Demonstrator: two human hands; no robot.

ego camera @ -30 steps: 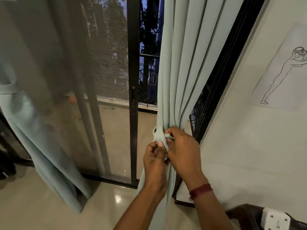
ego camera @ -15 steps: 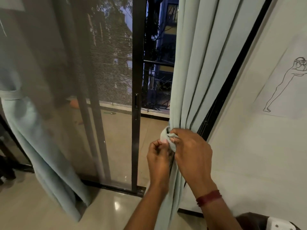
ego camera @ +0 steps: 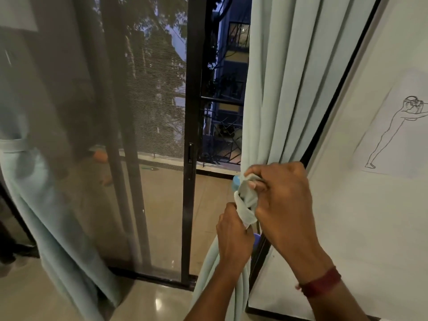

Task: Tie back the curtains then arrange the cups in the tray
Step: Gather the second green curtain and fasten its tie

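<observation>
My left hand (ego camera: 234, 237) pinches the lower end of the tie-back (ego camera: 246, 205). My right hand (ego camera: 280, 200) grips its loop round the right curtain (ego camera: 278, 89); I'd say the knot is unfinished. Farther off, the left curtain (ego camera: 34, 193) looks tied. Cups and tray are out of view.

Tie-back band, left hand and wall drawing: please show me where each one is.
tie-back band (ego camera: 247, 206), head view, the twisted loop of fabric
left hand (ego camera: 234, 239), head view, the back of the hand
wall drawing (ego camera: 400, 149), head view, the paper beside the figure's leg
</observation>
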